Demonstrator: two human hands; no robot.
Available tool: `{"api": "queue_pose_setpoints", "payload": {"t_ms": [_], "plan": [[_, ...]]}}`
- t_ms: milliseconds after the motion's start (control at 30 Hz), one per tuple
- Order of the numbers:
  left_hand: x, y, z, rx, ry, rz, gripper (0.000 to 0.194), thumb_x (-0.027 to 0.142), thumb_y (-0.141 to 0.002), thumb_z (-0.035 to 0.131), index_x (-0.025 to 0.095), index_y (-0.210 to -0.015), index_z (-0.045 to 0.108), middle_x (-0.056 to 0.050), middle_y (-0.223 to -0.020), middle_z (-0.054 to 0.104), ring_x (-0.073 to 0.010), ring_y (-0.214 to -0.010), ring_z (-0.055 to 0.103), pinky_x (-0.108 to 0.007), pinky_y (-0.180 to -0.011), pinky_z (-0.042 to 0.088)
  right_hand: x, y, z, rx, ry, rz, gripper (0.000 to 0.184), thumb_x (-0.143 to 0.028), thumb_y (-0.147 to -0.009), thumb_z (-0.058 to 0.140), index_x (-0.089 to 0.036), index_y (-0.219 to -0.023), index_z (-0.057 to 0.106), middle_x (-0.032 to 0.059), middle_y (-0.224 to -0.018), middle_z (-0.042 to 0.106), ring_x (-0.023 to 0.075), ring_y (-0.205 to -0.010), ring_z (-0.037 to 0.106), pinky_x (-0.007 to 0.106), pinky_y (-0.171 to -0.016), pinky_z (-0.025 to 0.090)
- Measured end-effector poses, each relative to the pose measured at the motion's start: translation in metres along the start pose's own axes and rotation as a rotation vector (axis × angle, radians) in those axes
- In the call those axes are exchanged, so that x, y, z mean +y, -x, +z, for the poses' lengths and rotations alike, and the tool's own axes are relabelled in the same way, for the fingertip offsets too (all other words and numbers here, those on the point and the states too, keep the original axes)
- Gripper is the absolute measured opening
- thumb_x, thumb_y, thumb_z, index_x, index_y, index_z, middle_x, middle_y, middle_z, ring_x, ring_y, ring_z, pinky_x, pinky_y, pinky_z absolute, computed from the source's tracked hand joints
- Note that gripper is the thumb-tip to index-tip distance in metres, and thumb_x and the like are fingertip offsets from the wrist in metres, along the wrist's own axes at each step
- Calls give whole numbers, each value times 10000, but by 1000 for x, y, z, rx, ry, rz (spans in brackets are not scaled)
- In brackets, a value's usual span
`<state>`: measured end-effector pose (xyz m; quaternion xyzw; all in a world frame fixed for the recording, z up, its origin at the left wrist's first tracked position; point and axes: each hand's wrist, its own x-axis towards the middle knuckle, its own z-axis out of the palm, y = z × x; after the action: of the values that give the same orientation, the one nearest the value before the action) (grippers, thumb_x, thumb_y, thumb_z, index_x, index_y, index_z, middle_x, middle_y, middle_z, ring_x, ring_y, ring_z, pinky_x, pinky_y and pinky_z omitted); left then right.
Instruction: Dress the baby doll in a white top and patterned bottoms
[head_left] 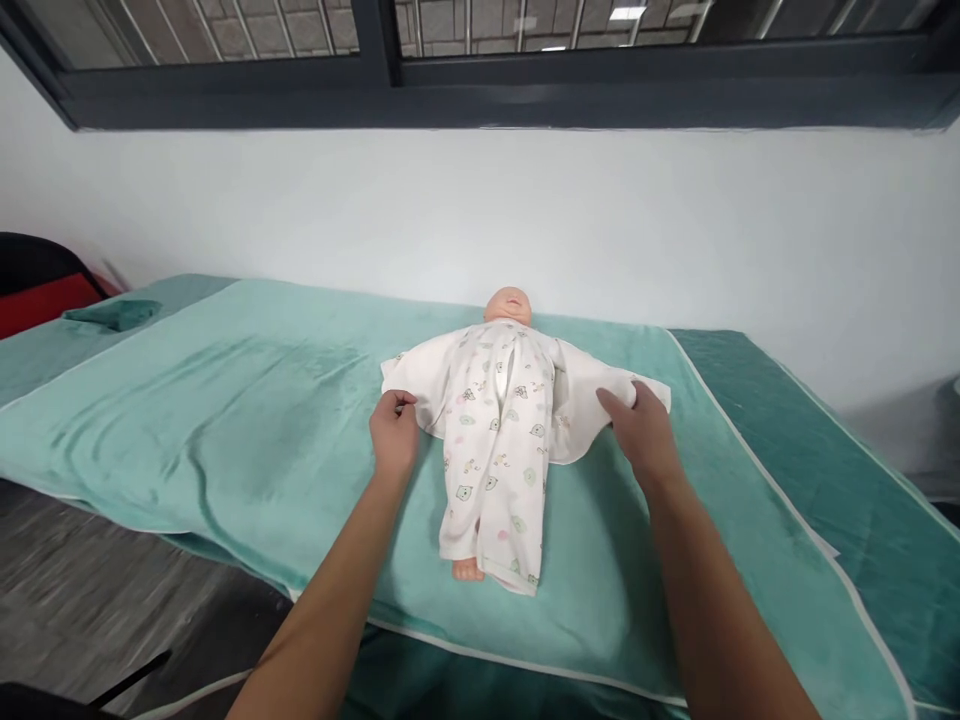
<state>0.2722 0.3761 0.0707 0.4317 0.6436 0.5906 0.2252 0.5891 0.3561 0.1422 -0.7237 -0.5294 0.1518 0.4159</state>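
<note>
"Reaching in over the near edge of the teal blanket (262, 430), what do the two bare forearms (336, 590) flank?"

"A doll (508, 304), lying face up between them. One bare foot (468, 569) pokes out of the white printed garment (491, 430)."

"And the hands?"

"Both are narrowed to a pinch on the wide sleeves (585, 385): the left hand (394, 435) at one's lower edge, the right hand (646, 432) near the other's outer end."

"So the sleeves stretch outward?"

"Yes, one to each side. Farther off, the doll's head rests near the white wall (300, 200); above that runs a dark window frame (480, 98), with bars (283, 28) beyond."
</note>
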Motion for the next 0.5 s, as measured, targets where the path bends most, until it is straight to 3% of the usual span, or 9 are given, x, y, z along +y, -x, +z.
{"api": "queue_pose_setpoints", "payload": {"t_ms": [67, 167, 200, 267, 367, 433, 500], "plan": [[-1, 0, 0, -15, 6, 4, 173, 162, -705, 489, 206, -781, 637, 22, -710, 593, -118, -592, 452, -260, -590, 337, -32, 9, 10, 54, -92, -169, 237, -457, -856, 569, -223, -854, 536, 6, -777, 620, 190, -720, 548, 299, -643, 410], [-1, -1, 1, -31, 10, 11, 161, 169, -716, 497, 207, -771, 643, 18, -707, 606, -124, -609, 475, -262, -604, 357, -74, 36, 27, -201, 36, -520, 137, -321, -896, 565, -228, -819, 500, -13, -773, 603, 159, -687, 541, 290, -640, 392], [-1, -1, 1, -32, 8, 12, 158, 173, -720, 500, 208, -770, 645, 17, -710, 611, -125, -609, 479, -263, -604, 362, -82, 46, 31, -305, 128, -651, 109, -248, -901, 547, -226, -805, 502, -1, -813, 619, 165, -717, 554, 298, -647, 391], [-1, -1, 1, -37, 1, 13, 153, 178, -726, 503, 209, -766, 647, 15, -705, 613, -126, -598, 475, -264, -596, 366, -85, 62, 35, -392, 259, -807, 119, -164, -911, 511, -220, -807, 521, 27, -883, 632, 185, -783, 577, 321, -681, 411], [0, 0, 1, -56, -9, 17, 158, 170, -727, 499, 211, -761, 648, 19, -682, 603, -126, -585, 467, -263, -581, 359, -65, 75, 30, -269, 188, -783, 70, -193, -935, 533, -220, -988, 571, 72, -1052, 637, 232, -975, 603, 367, -815, 479], [0, 0, 1, -71, -19, 15, 168, 161, -725, 494, 213, -759, 649, 24, -662, 589, -125, -574, 455, -262, -567, 345, -44, 79, 25, -116, 61, -692, 208, -254, -938, 573, -223, -1143, 551, 99, -1172, 611, 258, -1114, 577, 404, -922, 492], [0, 0, 1, -81, -24, 11, 172, 155, -724, 491, 214, -756, 649, 25, -650, 581, -126, -570, 450, -261, -559, 336, -25, 82, 24, -43, -18, -595, 281, -292, -936, 584, -229, -1205, 534, 111, -1215, 588, 265, -1155, 563, 423, -949, 498]]}}
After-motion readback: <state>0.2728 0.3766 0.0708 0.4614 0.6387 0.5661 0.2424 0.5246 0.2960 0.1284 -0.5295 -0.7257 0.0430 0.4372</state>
